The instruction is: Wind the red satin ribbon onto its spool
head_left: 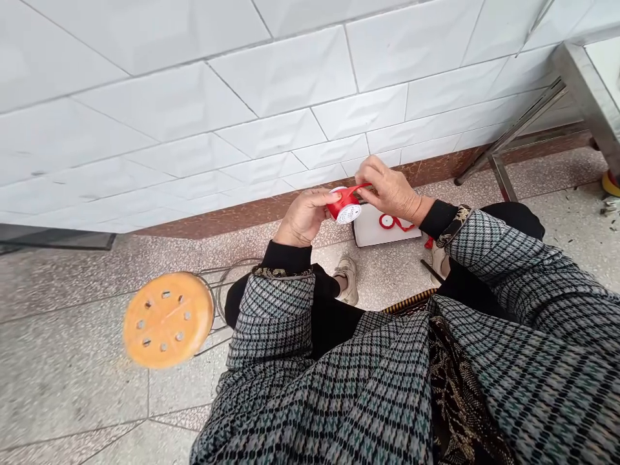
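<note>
My left hand (306, 210) is closed around a spool of red ribbon (339, 205), its thumb along the top. The spool's white printed end faces down toward me. My right hand (385, 187) pinches the free end of the ribbon, and a short stretch of it runs taut between both hands. Below them, a white rectangular box or board (375, 236) with a dark edge rests on the floor. Lying on it are a small red ring with a white middle (386, 221) and a curled piece of red ribbon (405, 226), partly hidden by my right wrist.
An orange round stool (167, 316) with holes in its seat and wire legs lies tipped at the left. White tiled wall (290, 84) rises in front. At the right stands a metal-framed table (576, 84), with a yellow roll (611, 183) on the floor by it.
</note>
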The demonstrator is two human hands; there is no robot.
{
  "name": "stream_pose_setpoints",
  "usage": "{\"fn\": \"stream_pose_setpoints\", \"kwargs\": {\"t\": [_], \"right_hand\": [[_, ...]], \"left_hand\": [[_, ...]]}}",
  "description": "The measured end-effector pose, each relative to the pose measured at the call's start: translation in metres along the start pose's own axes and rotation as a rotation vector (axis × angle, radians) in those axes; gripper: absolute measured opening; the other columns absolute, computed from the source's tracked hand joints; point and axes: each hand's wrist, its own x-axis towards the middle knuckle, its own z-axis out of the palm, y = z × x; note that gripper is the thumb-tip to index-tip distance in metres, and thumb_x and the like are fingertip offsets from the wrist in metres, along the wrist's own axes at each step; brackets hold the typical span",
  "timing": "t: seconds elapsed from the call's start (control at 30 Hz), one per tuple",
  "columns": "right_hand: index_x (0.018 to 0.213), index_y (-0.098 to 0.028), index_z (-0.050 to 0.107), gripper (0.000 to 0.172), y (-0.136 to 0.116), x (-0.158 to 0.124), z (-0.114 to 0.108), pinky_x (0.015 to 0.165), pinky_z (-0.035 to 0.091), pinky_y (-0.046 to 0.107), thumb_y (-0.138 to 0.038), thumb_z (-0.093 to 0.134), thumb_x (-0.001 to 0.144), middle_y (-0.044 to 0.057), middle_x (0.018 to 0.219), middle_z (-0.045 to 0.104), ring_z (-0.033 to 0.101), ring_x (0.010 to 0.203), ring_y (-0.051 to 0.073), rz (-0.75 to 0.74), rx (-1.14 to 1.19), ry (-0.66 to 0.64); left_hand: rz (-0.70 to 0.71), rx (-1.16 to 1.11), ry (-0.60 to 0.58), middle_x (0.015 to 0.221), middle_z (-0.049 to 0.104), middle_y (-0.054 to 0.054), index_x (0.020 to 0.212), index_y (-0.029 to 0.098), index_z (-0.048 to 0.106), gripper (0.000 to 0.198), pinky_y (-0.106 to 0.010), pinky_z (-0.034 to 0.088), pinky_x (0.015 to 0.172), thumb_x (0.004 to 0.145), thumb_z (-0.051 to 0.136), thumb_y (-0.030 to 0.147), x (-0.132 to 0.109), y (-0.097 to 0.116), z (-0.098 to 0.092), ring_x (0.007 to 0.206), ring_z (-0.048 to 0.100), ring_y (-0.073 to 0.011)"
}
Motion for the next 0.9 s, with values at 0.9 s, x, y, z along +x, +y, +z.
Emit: {"fn": "stream_pose_setpoints", "kwargs": {"t": [0.9], "right_hand": [[0.128,-0.016,0.063,0.035,0.007,-0.003,0.001,0.075,0.045,0.033,-0.013,0.033,0.11,0.012,0.116,0.068,0.058,0.097,0.02,-0.162,-0.225,-0.026]], "left_hand": [[-0.099,0.029,0.024,0.065,0.065,-0.002,0.063,0.017,0.072,0.012,-0.032,0.041,0.061,0.062,0.082,0.025,0.007,-0.011,0.022,0.061,0.053,-0.0143]]}}
